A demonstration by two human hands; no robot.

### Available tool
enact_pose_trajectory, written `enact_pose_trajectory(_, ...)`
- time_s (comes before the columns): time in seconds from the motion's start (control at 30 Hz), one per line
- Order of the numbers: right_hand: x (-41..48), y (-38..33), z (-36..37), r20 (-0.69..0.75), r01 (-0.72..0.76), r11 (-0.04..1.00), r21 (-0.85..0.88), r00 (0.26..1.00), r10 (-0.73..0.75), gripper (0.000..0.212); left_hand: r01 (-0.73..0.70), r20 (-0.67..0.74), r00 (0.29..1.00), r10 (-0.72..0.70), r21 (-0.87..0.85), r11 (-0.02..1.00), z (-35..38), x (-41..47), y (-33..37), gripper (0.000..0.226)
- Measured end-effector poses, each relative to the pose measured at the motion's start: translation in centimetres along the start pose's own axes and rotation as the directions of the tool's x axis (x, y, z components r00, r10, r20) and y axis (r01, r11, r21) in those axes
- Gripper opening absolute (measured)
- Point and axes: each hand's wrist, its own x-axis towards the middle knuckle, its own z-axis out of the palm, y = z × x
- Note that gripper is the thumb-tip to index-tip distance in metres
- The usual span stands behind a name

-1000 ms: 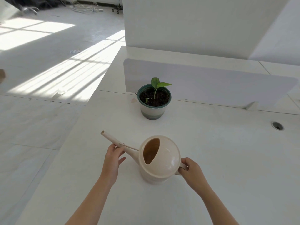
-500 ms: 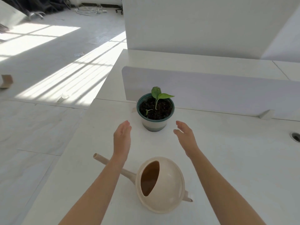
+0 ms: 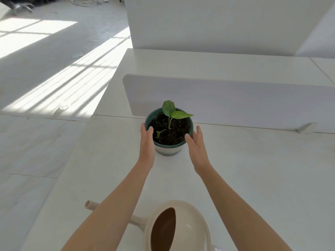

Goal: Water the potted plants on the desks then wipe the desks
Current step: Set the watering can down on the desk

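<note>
Fingers (image 3: 145,130) of the left hand (image 3: 147,144) lie straight along the left side of the pot (image 3: 169,151), and those of the right hand (image 3: 197,144) lie straight along its right side. Both thumbs sit at the rim. Neither hand is curled round it, and I cannot tell whether they press it or only touch.

The pot stands on the bench (image 3: 253,169) just in front of the low divider panel (image 3: 217,98). It is round and tapers downward, with a dark green glazed band at the rim and a pale, smooth lower wall. Dark crumbly soil (image 3: 174,129) fills it, and a small seedling (image 3: 168,107) rises from it with two smooth green leaves.

The watering can (image 3: 190,220) sits at the near edge of the bench, between the forearms, with no hand on it. It is cream plastic and dome-shaped, with a slim spout (image 3: 90,205) pointing left.

The soil's colour does not show whether it has been watered, so I judge that step to be unsettled. The hands look set to steady or shift the pot. No cloth is in view, so the wiping appears to be undone. Sun stripes lie on the pale floor (image 3: 45,87) beyond.
</note>
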Motion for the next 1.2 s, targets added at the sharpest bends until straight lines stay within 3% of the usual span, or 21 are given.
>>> enact_pose_trajectory(0.2,1.6,-1.4,-0.5,0.027,-0.013,1.000,-0.009,1.000,0.013,0.065,-0.039,-0.065,0.997,0.032,-0.110,0.993,0.8,-2.5,-0.7,0.052)
enact_pose_trajectory(0.3,1.0,-1.4,-0.7,-0.070,0.018,1.000,-0.019,0.997,-0.019,0.060,-0.029,-0.093,0.995,0.018,-0.117,0.993,0.1,-2.1,-0.5,0.047)
enact_pose_trajectory(0.43,0.0,-0.9,0.0,-0.090,0.038,0.999,-0.004,0.995,-0.038,0.058,0.029,-0.041,0.999,-0.031,-0.054,0.998,-0.8,0.0,-0.1,0.069)
enact_pose_trajectory(0.73,0.9,-2.1,0.4,-0.003,-0.044,0.999,-0.028,0.999,0.044,0.068,0.022,-0.065,0.998,-0.025,-0.038,0.999,1.3,-2.8,-0.1,0.057)
enact_pose_trajectory(0.9,-5.6,-1.6,-2.1,-0.007,-0.031,0.986,-0.163,1.000,0.030,0.055,-0.055,-0.137,0.989,0.062,0.054,0.997,-2.5,-7.7,1.2,0.054)
enact_pose_trajectory(1.07,-14.1,0.7,-5.7,-0.026,-0.004,0.965,-0.262,1.000,-0.003,0.029,-0.318,-0.295,0.897,0.330,0.090,0.944,-9.1,-15.9,1.4,0.022)
enact_pose_trajectory(1.2,-18.9,3.2,-6.5,-0.053,-0.019,0.950,-0.311,0.999,0.003,0.023,-0.328,-0.501,0.809,0.308,0.051,0.943,-12.7,-18.7,-1.2,0.027)
